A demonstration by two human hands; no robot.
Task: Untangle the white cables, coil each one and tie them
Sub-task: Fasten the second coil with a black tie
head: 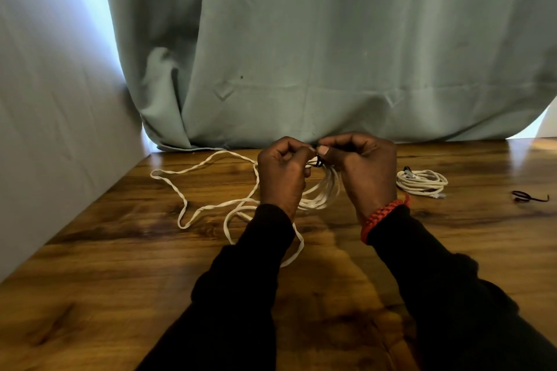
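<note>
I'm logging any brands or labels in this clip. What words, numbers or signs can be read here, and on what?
None: no readable text in this view.
Coiled white cable at the right: plugs too small to show markings.
Loose white cable: plain.
Black tie pinched by left hand and right hand: no print visible.
Spare black tie, red bracelet, curtain, table: unmarked.
</note>
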